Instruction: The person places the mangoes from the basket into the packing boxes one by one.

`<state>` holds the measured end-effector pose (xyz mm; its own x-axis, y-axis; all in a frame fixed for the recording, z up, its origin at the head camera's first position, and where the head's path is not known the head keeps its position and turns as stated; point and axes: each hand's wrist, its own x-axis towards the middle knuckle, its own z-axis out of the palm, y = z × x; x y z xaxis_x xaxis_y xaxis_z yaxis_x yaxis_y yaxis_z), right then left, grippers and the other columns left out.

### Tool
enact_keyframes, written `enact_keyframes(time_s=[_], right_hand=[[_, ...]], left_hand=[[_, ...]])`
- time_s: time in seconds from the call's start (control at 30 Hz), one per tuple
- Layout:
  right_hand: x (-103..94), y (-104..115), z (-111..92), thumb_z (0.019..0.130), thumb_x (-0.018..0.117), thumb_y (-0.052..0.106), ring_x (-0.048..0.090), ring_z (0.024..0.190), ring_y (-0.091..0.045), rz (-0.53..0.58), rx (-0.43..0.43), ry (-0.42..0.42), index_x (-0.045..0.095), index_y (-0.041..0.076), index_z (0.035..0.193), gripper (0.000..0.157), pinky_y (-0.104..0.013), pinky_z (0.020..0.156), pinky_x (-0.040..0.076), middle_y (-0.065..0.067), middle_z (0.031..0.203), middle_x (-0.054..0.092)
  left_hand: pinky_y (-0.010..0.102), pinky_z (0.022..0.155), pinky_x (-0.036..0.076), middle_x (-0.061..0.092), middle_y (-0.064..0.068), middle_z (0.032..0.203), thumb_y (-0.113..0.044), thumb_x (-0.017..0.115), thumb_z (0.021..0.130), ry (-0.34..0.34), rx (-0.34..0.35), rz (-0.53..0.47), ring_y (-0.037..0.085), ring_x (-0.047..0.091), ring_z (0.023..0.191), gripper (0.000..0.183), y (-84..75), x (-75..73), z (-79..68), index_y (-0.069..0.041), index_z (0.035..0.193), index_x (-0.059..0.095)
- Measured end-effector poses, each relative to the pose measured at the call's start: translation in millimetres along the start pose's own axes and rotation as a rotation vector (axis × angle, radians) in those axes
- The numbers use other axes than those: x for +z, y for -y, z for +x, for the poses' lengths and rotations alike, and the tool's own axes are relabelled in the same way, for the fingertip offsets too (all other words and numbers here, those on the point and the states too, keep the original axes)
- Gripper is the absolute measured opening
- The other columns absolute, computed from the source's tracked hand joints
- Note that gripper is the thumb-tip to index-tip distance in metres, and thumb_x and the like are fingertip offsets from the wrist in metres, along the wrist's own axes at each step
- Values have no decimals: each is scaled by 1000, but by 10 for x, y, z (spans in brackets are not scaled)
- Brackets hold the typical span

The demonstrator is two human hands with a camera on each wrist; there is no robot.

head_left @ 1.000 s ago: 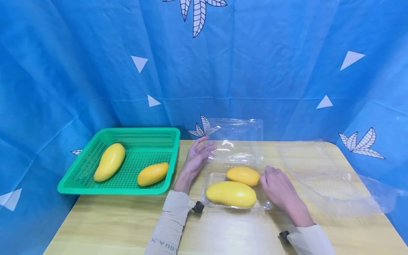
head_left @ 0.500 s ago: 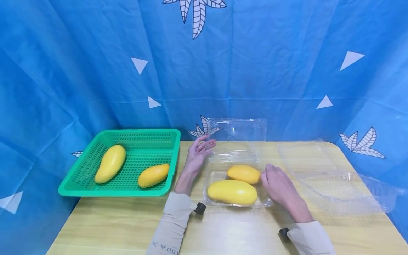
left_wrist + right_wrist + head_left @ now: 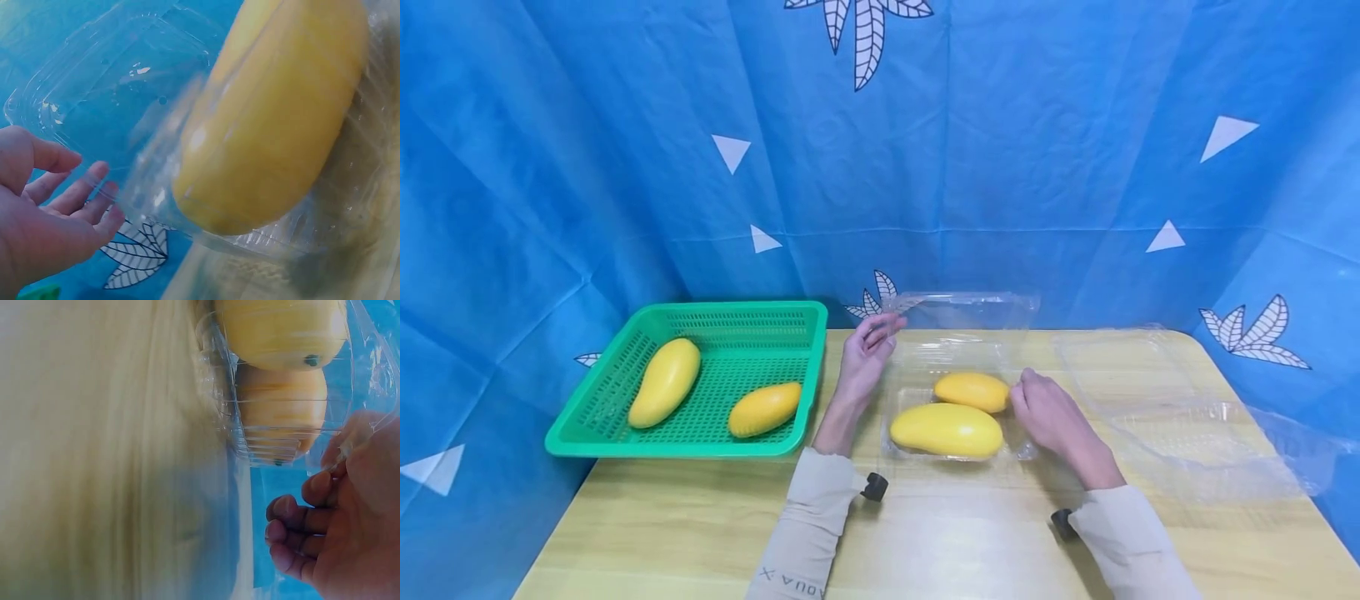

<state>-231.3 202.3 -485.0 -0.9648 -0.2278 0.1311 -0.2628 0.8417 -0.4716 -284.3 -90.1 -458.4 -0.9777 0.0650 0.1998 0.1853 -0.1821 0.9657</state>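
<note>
A clear plastic clamshell container (image 3: 912,454) lies on the table, its lid (image 3: 958,312) raised at the back. Inside are a larger yellow mango (image 3: 947,430) in front and a smaller orange-yellow mango (image 3: 972,391) behind it. My left hand (image 3: 861,362) is at the lid's left side; in the left wrist view its loosely spread fingers (image 3: 81,194) touch the lid's rim, thumb apart. At the container's right side, my right hand (image 3: 1054,421) pinches its clear edge between thumb and forefinger, the other fingers curled, as the right wrist view shows.
A green plastic basket (image 3: 812,367) stands at the left with two mangoes, one yellow (image 3: 666,382) and one orange-yellow (image 3: 764,409). More clear plastic packaging (image 3: 1195,433) lies open at the right. A blue curtain (image 3: 1000,150) hangs behind the wooden table (image 3: 955,542).
The container and its mangoes have slid slightly away from me with my right hand. The raised lid has tilted toward me, its top edge lower and wider. My left fingers have bent a little.
</note>
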Motion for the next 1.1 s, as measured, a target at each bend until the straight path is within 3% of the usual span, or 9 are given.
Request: enact_keyframes(time_s=[0.2,0.37,0.53,0.6,0.7,0.8,0.87,0.93,1.1], right_hand=[[23,-26,159,107,36,16,43,65,-23,24,26,14,47,8,87,24,-35,60,41,-7,73,44],[72,-54,285,107,36,19,47,69,-24,47,37,14,48,9,85,26,-39,65,44,-14,84,53],[136,-106,364,109,28,23,56,84,-33,59,16,9,48,10,80,38,-50,83,50,-31,121,59],[141,-127,383,110,23,26,60,104,-44,53,10,12,54,1,89,45,-57,98,48,-38,136,52],[128,-147,427,110,18,28,46,133,-53,69,6,25,53,-15,130,59,-60,115,33,-40,152,36],[122,-160,474,110,18,29,47,131,-54,106,-1,33,30,-14,153,62,-61,114,34,-38,148,43],[123,-161,509,110,20,27,57,115,-51,119,-20,26,29,-12,154,60,-62,106,43,-34,132,54],[132,-169,539,111,22,25,61,94,-42,129,-39,8,43,-11,146,55,-60,93,51,-26,112,59],[149,-171,592,110,25,21,58,78,-29,165,-48,-23,55,-4,109,39,-51,75,55,-15,93,57]], left_hand=[[43,113,43,62,19,138,8,55,100,-55,25,168,33,55,134,34,-92,32,-34,0,132,60],[43,116,39,59,15,142,6,52,101,-10,58,329,32,48,140,35,-177,30,-105,-3,133,62],[31,87,54,53,11,150,10,48,100,75,50,514,30,59,116,43,-216,-25,-205,-8,136,62],[25,69,48,46,12,156,11,47,99,117,54,583,25,59,90,46,-210,-50,-238,-10,139,60],[24,68,46,38,13,161,9,48,100,171,92,654,18,51,75,47,-201,-89,-282,-10,142,57],[37,93,53,38,14,161,10,46,100,212,133,700,25,62,102,49,-198,-127,-329,-7,146,53],[47,114,40,37,13,162,12,44,99,241,145,721,32,50,135,54,-198,-148,-358,-5,149,48],[48,122,24,33,13,164,14,41,97,266,132,742,31,27,152,59,-189,-162,-386,-5,153,44],[48,124,18,23,15,168,19,39,94,298,101,755,32,19,155,68,-170,-175,-434,-5,157,36]])
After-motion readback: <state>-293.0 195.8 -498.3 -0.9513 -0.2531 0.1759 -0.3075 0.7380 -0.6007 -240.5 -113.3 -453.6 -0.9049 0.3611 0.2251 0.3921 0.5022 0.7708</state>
